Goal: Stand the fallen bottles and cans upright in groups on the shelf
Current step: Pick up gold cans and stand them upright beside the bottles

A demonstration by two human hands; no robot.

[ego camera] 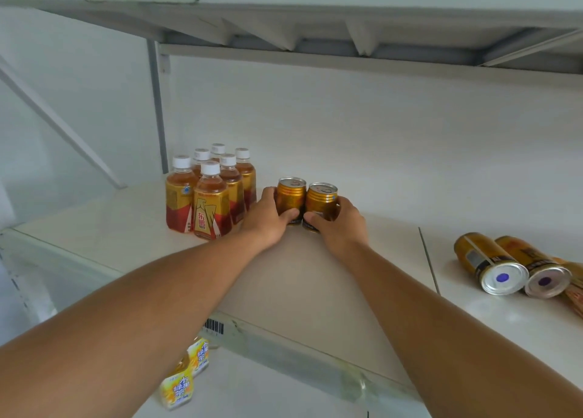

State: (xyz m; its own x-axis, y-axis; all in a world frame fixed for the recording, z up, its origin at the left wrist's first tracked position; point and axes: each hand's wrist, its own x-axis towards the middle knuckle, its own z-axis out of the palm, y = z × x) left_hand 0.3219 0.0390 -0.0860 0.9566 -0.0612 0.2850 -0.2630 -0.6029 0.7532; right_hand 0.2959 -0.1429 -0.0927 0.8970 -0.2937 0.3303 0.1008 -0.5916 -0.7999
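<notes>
Two gold cans stand upright side by side on the white shelf. My left hand wraps the left gold can. My right hand wraps the right gold can. The two cans touch each other. Just left of them stands a tight group of several amber bottles with white caps, all upright. At the far right two more gold cans lie on their sides, bottoms toward me: one and its neighbour touching it.
An upper shelf hangs low over the work area. A seam divides the shelf boards. On the lower shelf stand yellow-labelled bottles. Something orange-brown lies at the right edge, partly cut off.
</notes>
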